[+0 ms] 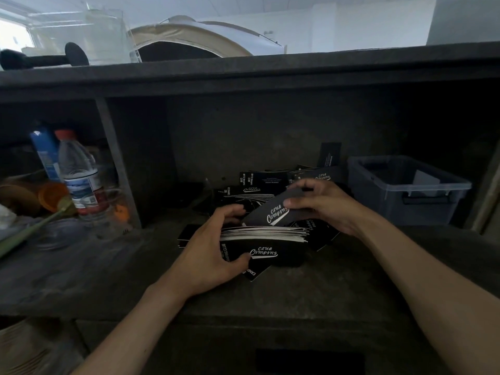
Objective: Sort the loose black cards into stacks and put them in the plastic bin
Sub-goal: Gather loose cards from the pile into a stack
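Black cards lay heaped on the dark worktop, left of the plastic bin. The left hand gripped a thick stack near the heap; the right hand pinched a single card just above it.

Cards heaped mid-shelf — bin right, bottles left.

black cards with white script, translucent grey bin
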A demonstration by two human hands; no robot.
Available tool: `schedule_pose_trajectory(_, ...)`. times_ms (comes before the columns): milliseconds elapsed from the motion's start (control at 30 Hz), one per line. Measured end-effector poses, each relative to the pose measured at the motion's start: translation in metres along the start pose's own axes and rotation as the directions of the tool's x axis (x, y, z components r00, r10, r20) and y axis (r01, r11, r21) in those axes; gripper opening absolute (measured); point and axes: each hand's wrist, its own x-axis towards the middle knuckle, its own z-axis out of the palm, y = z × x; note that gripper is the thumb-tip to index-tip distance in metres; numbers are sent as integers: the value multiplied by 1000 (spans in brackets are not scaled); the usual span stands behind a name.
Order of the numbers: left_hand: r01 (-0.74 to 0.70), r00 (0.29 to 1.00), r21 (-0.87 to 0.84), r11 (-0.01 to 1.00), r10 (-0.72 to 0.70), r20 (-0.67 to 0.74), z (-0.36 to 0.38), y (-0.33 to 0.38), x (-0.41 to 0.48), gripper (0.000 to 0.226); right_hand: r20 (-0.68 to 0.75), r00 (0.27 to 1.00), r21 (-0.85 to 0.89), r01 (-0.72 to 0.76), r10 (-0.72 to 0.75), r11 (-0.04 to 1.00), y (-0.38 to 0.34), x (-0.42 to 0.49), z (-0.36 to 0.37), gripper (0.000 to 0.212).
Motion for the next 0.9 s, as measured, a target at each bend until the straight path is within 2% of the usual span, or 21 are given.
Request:
schedule_pose_trajectory(100, -21, 1000, 21, 1000, 20, 10, -1, 0, 0, 81, 180, 975, -210, -92, 131, 973, 2, -4, -4, 20)
schedule_pose_trajectory(167, -48, 998, 12, 999, 48, 26, -2, 1, 0, 66, 302, 928, -285, -129, 217, 950, 3, -6, -6, 23)
schedule_pose_trajectory(200, -62, 997, -6, 998, 62, 38, -2, 1, 0, 60, 298, 928, -291, -133, 222, 947, 1, -7, -7, 29)
schedule_pose_trajectory(267, -90, 995, -34, 995, 91, 49, -3, 1, -1, 54, 131, 983, -222, -100, 131, 970, -1, -3, -11, 37)
schedule_pose_trajectory(300, -97, 994, -43, 994, 99, 53, -3, 1, -1, 53, -13, 999, -200, -34, 32, 979, 0, 0, -14, 31)
schedule_pose_trajectory(333, -100, 993, -50, 994, 102, 58, -3, 1, -2, 53, -151, 984, -241, 55, -93, 969, 3, 3, -16, 21)
schedule_pose_trajectory(367, -98, 993, -56, 994, 102, 62, -3, 1, -2, 53, -227, 950, -344, 127, -213, 930, 8, 7, -19, 14)
schedule_pose_trajectory(400, -100, 993, -53, 994, 104, 62, -3, 1, -2, 52, -214, 932, -472, 164, -293, 866, 16, 10, -22, 19)
schedule_pose_trajectory(433, -106, 993, -42, 993, 109, 55, -3, 0, -1, 50, -140, 939, -587, 177, -315, 790, 24, 13, -23, 27)
schedule_pose_trajectory(500, -105, 994, -17, 994, 105, 41, -3, 0, 0, 46, 23, 970, -770, 172, -243, 614, 36, 17, -21, 44)
schedule_pose_trajectory(533, -93, 995, -10, 996, 93, 38, -3, 0, 1, 44, 60, 975, -827, 167, -212, 536, 37, 19, -20, 50)
schedule_pose_trajectory(600, -66, 997, -7, 998, 66, 31, -2, 2, 1, 42, 73, 974, -878, 165, -214, 449, 35, 22, -19, 55)
schedule_pose_trajectory(733, 10, 999, -20, 1000, -9, 41, -3, 6, -1, 40, 141, 970, -947, 191, -197, 259, 29, 20, -14, 48)
schedule_pose_trajectory(767, 15, 999, -23, 1000, -15, 40, -3, 6, -1, 40, 150, 971, -944, 196, -185, 264, 30, 19, -14, 48)
schedule_pose_trajectory(900, 8, 999, -60, 998, -6, 36, -4, 8, -1, 41, 90, 990, -905, 126, -107, 405, 30, 19, -14, 64)
